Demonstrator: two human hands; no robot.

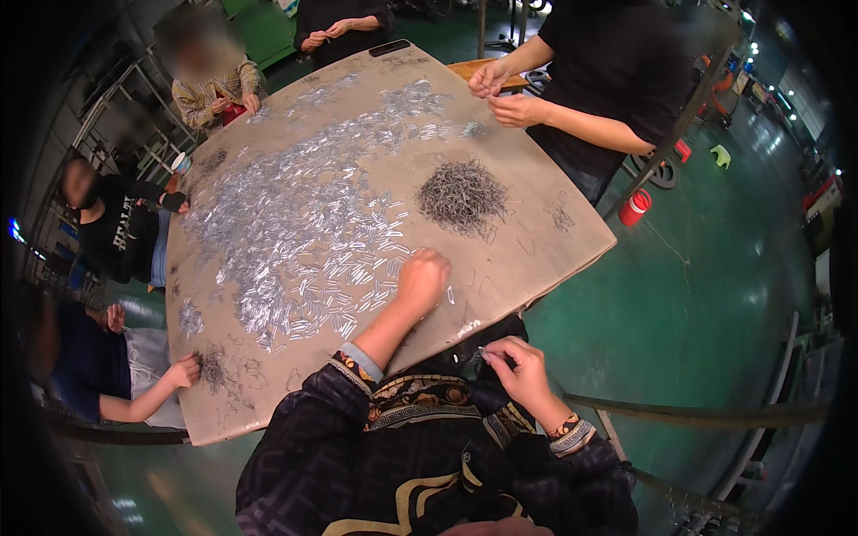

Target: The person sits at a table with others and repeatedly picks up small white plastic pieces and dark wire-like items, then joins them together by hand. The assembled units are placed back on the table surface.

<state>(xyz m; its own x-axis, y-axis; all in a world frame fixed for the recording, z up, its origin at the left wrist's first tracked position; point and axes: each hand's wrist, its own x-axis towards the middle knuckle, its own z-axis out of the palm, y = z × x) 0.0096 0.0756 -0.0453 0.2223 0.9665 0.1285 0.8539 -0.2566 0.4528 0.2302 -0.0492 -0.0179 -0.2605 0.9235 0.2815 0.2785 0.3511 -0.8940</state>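
My left hand (pixel 424 279) rests low over the near part of the table, its fingers curled down and mostly hidden under the knuckles; what they hold, if anything, I cannot make out. Just right of it lies a single shiny metal piece (pixel 450 296). Past the table's near edge, close to my body, my right hand (pixel 521 371) pinches a small shiny metal piece (pixel 483 354) between thumb and fingertips. Many similar small, narrow metal pieces (pixel 304 214) are spread over the tabletop, left of and beyond my left hand. Farther off stands a heap of thin dark bent wires (pixel 462 196).
The brown-covered table (pixel 545 259) has several people around it, their hands at its edges. A smaller scatter of dark wires (pixel 228 368) lies at the near left corner. A phone (pixel 390 48) is at the far edge. A red container (pixel 635 206) stands on the green floor.
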